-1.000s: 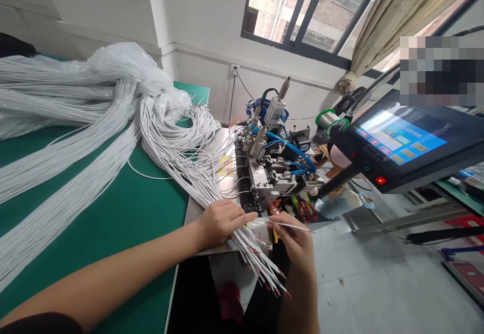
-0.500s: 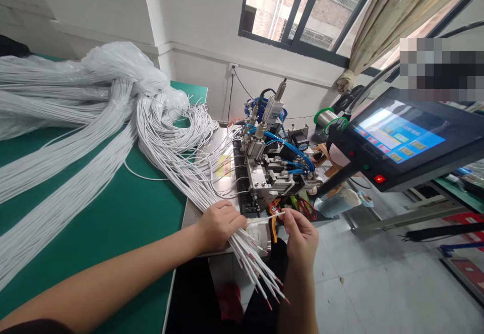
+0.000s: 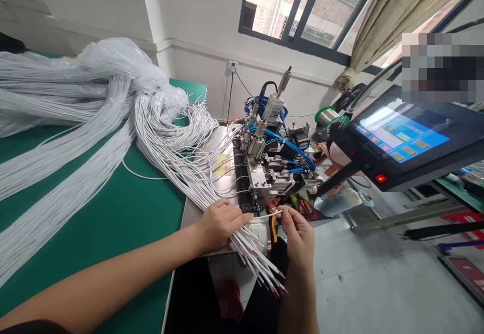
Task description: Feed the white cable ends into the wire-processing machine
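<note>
Green tabletop (image 3: 143,215) fills the left of the frame; clear plastic sheeting (image 3: 117,61) over white cables at upper left. Cable bundle (image 3: 260,261) runs to lower centre, reddish-tipped ends fanned out past the table edge. Left hand (image 3: 223,223) lies across it, fingers together, clamping it. Right hand (image 3: 298,233), right of centre, pinches a single cable (image 3: 266,216) near its end, almost straight between the hands. Pneumatic bench machine (image 3: 259,172) just above. Step in hand, by my reading: singling out one cable. Next move calls for a firm pinch, the rest held back.
</note>
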Motion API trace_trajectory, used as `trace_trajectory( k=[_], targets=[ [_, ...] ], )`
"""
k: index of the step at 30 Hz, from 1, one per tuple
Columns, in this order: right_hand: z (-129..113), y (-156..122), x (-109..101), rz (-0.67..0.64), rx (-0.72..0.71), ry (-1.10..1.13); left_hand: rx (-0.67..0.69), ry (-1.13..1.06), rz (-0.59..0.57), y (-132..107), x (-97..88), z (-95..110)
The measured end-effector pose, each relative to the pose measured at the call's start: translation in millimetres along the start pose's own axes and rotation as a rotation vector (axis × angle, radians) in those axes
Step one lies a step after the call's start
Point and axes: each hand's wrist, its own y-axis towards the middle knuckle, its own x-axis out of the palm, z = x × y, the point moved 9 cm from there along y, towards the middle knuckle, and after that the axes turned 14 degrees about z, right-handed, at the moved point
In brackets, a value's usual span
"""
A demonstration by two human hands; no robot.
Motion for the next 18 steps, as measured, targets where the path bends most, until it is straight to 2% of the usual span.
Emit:
trace_trajectory(
  k=[4,9,12,15,18],
  targets=[
    [-0.9,-2.8,9.3,-0.056,0.013,0.018,-0.050,0.051,0.011,2.8,-0.8,-3.8],
    [5.4,-5.3,22.9,-0.139,0.137,0.174,-0.123,0.093,-0.100,-1.3,9.9,-10.8],
    [11.2,-2.0,26.4,-0.166,0.180,0.169,-0.127,0.086,-0.128,-5.1,13.3,-11.3],
    [13.0,4.4,26.6,-0.167,0.139,0.080,-0.109,0.086,-0.125,-6.3,13.2,-10.3],
    [9.5,10.1,27.7,-0.153,0.032,-0.067,-0.108,0.082,-0.089,-4.3,9.0,-10.3]
  ],
)
